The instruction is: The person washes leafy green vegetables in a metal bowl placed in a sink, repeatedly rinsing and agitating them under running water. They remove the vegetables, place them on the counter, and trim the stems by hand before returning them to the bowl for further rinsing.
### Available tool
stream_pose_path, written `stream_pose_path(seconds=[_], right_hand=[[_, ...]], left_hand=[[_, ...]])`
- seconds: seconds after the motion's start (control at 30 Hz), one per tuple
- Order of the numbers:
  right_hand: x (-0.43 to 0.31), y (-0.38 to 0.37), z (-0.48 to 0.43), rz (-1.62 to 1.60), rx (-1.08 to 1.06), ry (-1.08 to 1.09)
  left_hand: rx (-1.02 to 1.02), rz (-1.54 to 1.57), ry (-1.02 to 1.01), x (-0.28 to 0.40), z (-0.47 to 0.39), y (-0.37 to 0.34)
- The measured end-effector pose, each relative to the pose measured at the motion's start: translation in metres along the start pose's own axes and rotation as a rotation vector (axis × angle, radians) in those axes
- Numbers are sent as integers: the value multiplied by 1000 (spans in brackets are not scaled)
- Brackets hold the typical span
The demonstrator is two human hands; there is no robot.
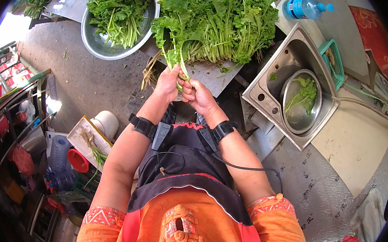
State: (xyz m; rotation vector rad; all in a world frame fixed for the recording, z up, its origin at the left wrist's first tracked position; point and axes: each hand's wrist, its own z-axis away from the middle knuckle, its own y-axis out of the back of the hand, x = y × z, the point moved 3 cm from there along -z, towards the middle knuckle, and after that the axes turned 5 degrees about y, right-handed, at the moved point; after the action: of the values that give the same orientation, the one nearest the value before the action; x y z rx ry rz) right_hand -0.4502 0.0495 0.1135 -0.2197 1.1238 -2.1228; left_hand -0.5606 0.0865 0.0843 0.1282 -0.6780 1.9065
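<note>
Both of my hands meet in front of my apron, at the near edge of a big heap of leafy greens [219, 30]. My left hand [168, 82] grips the pale stalks of a leafy green plant [173, 55], whose leaves reach up against the heap. Close beside it, my right hand [196, 95] pinches the lower end of a stalk. A metal basin [95, 45] to the left of the heap holds more greens with their cut-looking stems towards me. Some withered yellow stalks [148, 72] hang at the board's edge near my left hand.
On the right, a steel sink [291, 140] holds a metal bowl [284, 111] with water and a few greens. Behind it are a green plastic basket [339, 64] and a blue-labelled plastic bottle [306, 8]. Lower left stand a white foam box [82, 133], a red container [78, 161] and a cluttered rack [10, 80].
</note>
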Motion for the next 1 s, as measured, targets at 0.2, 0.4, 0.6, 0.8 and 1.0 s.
stream_pose_path(seconds=[0.2, 0.4, 0.6, 0.8, 1.0], right_hand=[[-8, 6, 3, 576, 49, 66], [5, 14, -2, 761, 52, 4], [9, 10, -6, 1349, 222, 196], [25, 1, -25, 1671, 335, 172], [57, -2, -34, 607, 195, 50]], left_hand=[[11, -115, -28, 15, 9, -13], [-38, -6, -44, 20, 20, -23], [49, -115, -261, 4, 23, -19], [189, -345, -390, 0, 29, -1], [262, 402, -217, 15, 23, 27]])
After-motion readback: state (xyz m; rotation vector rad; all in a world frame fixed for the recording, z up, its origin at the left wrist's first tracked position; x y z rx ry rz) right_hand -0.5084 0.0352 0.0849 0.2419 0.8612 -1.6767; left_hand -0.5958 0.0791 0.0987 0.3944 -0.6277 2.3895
